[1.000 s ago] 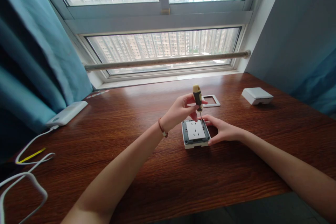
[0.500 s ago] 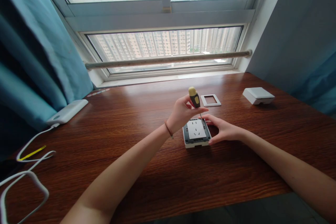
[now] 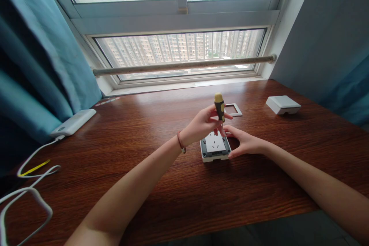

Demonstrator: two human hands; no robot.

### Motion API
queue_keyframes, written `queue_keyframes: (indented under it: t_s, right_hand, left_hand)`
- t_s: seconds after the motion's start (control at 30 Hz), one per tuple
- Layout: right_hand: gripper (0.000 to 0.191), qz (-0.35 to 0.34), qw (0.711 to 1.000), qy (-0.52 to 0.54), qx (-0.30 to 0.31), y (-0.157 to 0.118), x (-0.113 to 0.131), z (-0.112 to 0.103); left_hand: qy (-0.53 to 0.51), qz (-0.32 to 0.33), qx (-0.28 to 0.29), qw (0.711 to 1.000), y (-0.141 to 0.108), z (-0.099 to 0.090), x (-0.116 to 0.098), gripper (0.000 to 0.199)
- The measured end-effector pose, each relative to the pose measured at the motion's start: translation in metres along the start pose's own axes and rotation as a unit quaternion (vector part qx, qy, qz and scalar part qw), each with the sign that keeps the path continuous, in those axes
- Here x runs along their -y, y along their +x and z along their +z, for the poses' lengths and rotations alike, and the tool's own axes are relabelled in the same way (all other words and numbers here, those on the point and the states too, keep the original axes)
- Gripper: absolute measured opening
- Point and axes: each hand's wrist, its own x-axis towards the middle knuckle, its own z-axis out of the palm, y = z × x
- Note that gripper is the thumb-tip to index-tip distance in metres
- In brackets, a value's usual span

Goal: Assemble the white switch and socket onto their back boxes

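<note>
Upright in the fingers of my left hand (image 3: 203, 123) is a screwdriver (image 3: 219, 108) with a yellow and black handle. Its tip is hidden behind my fingers, above the far right part of a wall socket (image 3: 215, 145). The socket has a white slotted face in a dark frame, seated on a white box that lies on the table. Along the socket's right side my right hand (image 3: 245, 141) is curled, thumb at the near corner and fingers at the far one, gripping it. Just beyond my left hand lies a white square cover frame (image 3: 235, 110), partly covered by the hand.
A white box (image 3: 283, 104) rests at the right of the brown wooden table (image 3: 129, 153). On the left are a white power strip (image 3: 73, 123), its looped white cable (image 3: 47, 215) and a yellow strip (image 3: 36, 168). A window with a rail (image 3: 184, 65) borders the far side.
My left hand has shifted slightly right with the screwdriver, which now stands more upright. Its fingers have changed position around the handle. My right hand and the socket stay in place.
</note>
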Motion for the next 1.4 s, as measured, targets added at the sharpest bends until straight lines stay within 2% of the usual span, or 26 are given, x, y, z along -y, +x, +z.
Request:
queue_keyframes:
  t_s: [0.1,0.27,0.47,0.57,0.7,0.83,0.9,0.97,1.0,1.1,1.17,1.2,1.27,1.4]
  right_hand:
    - [0.08,-0.004,1.0,0.003,0.002,0.0,0.002,0.0]
    - [0.08,0.001,1.0,-0.005,-0.001,-0.001,0.001,0.0]
    - [0.084,0.001,1.0,0.005,-0.005,-0.001,-0.004,0.0]
    - [0.083,-0.003,1.0,0.008,-0.002,-0.001,-0.003,0.0]
    - [0.082,0.0,1.0,0.01,0.001,0.0,-0.001,0.001]
    - [0.085,0.01,1.0,0.009,0.005,-0.001,-0.001,0.0]
    - [0.087,0.011,1.0,0.007,0.008,-0.001,-0.002,0.0]
    - [0.092,0.001,1.0,0.008,0.013,-0.002,-0.004,-0.001]
    - [0.097,-0.009,1.0,0.011,0.014,-0.002,-0.005,-0.002]
    - [0.101,-0.051,0.997,0.046,-0.025,-0.002,-0.004,-0.005]
    - [0.086,-0.073,0.989,0.099,-0.079,-0.002,-0.001,-0.007]
    - [0.076,-0.077,0.983,0.13,-0.102,-0.002,0.002,-0.007]
    - [0.059,-0.061,0.975,0.17,-0.127,-0.002,0.008,-0.004]
    - [0.036,-0.018,0.976,0.166,-0.143,-0.003,0.022,0.012]
  left_hand:
    - [0.011,-0.012,-0.003,1.0,-0.001,0.001,-0.002,0.027]
    - [0.074,-0.015,-0.075,0.994,-0.002,0.005,0.0,0.029]
    - [0.14,0.047,-0.169,0.974,0.005,-0.005,0.021,0.039]
    - [0.154,0.059,-0.198,0.966,0.006,-0.009,0.03,0.038]
    - [0.146,0.06,-0.201,0.967,0.005,-0.005,0.03,0.041]
    - [0.107,0.058,-0.186,0.975,0.002,-0.002,0.019,0.047]
    - [0.129,0.082,-0.185,0.971,0.001,-0.005,0.013,0.044]
    - [0.22,0.134,-0.186,0.948,-0.001,-0.009,0.01,0.036]
    - [0.287,0.165,-0.183,0.926,-0.002,-0.011,0.01,0.032]
    - [0.507,0.234,-0.148,0.817,-0.007,-0.015,0.013,0.026]
    - [0.612,0.247,-0.097,0.745,-0.011,-0.013,0.015,0.028]
    - [0.645,0.249,-0.069,0.719,-0.012,-0.01,0.016,0.029]
    - [0.674,0.249,-0.025,0.695,-0.014,-0.004,0.018,0.03]
    - [0.658,0.24,0.011,0.713,-0.017,0.011,0.018,0.034]
